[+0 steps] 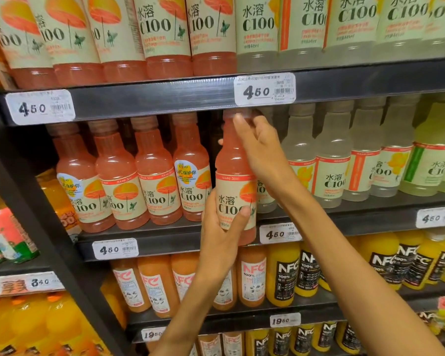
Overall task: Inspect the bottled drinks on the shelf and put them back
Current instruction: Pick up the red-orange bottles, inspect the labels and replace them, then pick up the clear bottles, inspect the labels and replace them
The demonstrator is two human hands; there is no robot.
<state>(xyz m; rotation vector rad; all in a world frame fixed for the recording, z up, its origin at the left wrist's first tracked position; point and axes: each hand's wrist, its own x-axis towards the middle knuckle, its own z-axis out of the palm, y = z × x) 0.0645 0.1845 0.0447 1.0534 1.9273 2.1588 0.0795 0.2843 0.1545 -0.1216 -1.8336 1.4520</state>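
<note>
Head view shows the pink bottle [235, 181] at frame centre, at the front edge of the middle shelf [165, 240]. The left hand [220, 227] wraps its label; the right hand [258, 147] holds a narrow grip at neck and cap. The cap sits just under the upper shelf [152, 98], so lifting could knock it. Neighbouring bottles [190, 186] stand close and might topple.

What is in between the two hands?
In the head view, a pink C100 bottle is between them. The right hand curls round its neck near the cap, and the left hand grips its lower label, in front of the middle shelf.
</note>
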